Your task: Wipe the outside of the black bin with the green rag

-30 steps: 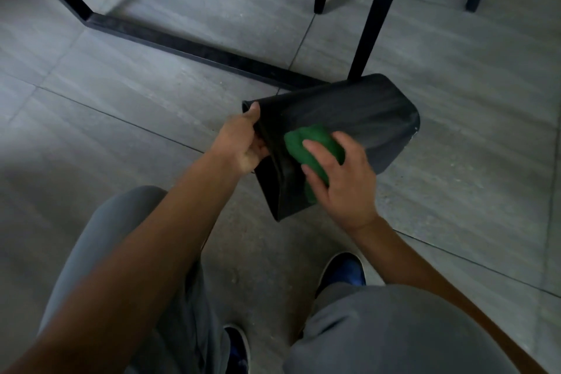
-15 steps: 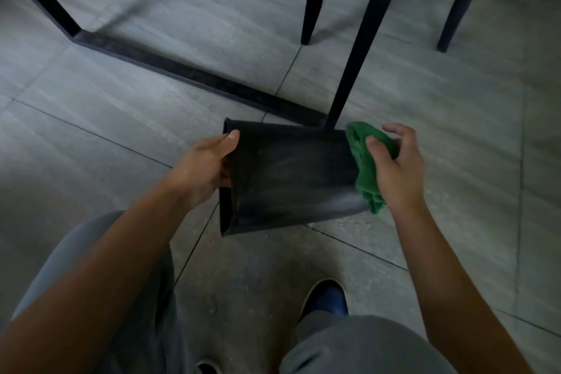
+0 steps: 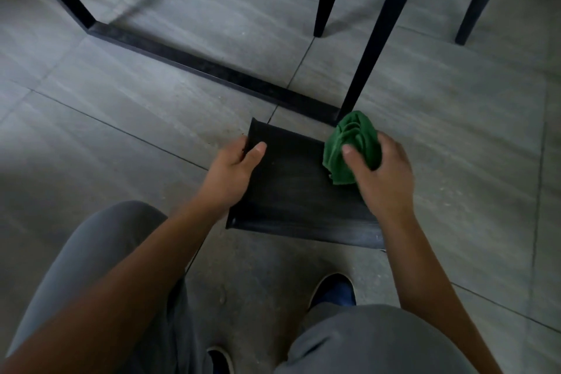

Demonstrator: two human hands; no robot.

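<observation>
- left hand [image 3: 233,173] grips the black bin [image 3: 297,191] by its rim edge, thumb on top
- right hand [image 3: 382,179] clutches the bunched green rag [image 3: 352,143] against the bin's far end

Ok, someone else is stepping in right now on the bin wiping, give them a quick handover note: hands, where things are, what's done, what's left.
Left hand: grips the rim end of the black bin, thumb on the upward side.
Right hand: holds the bunched green rag at the bin's base end, on the upward side.
Bin: lying on its side above the grey tiled floor, near a black table leg, in front of the person's knees.
Done: cannot tell from this view which sides are wiped.
Left: probably work the rag along the upward side, then turn the bin for the rest.
</observation>
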